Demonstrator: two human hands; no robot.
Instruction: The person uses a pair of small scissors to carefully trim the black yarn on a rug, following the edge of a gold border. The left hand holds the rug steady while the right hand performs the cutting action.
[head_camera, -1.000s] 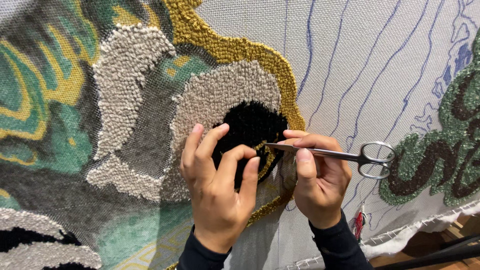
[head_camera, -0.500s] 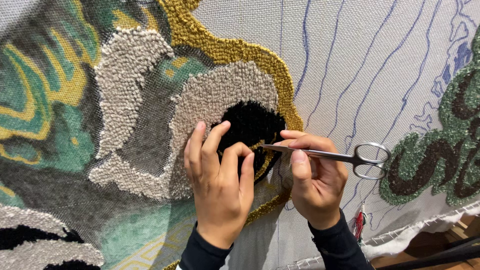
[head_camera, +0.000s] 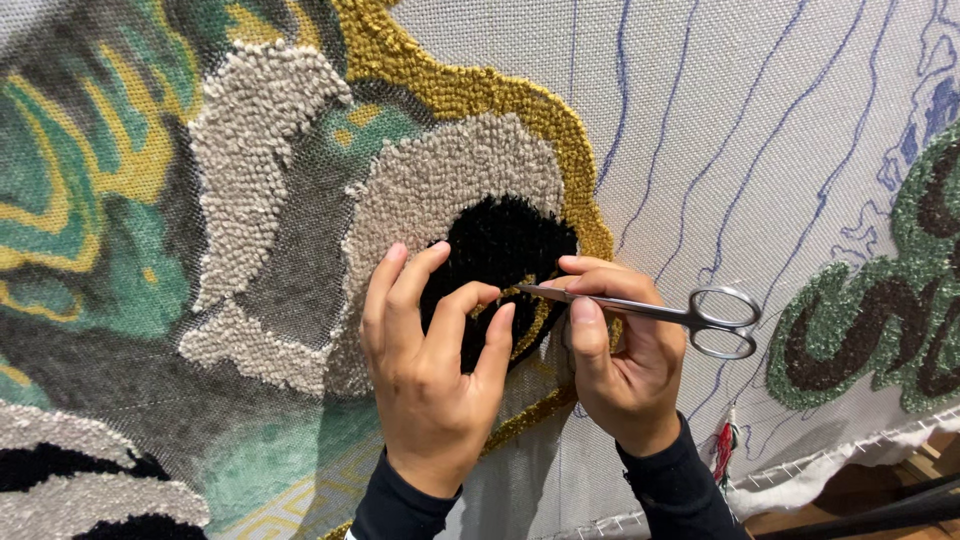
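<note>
My right hand (head_camera: 625, 360) is pinching the small steel scissors (head_camera: 660, 312) in its grip, tips lying at the black tuft patch (head_camera: 500, 245). My left hand (head_camera: 430, 360) is pressing spread fingers on the tufted rug canvas (head_camera: 760, 130).

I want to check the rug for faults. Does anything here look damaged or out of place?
Nothing looks damaged. The one odd bit is a loose red thread hanging near the lower edge of the backing cloth. The right hand holds the scissors beside the black patch.
</note>
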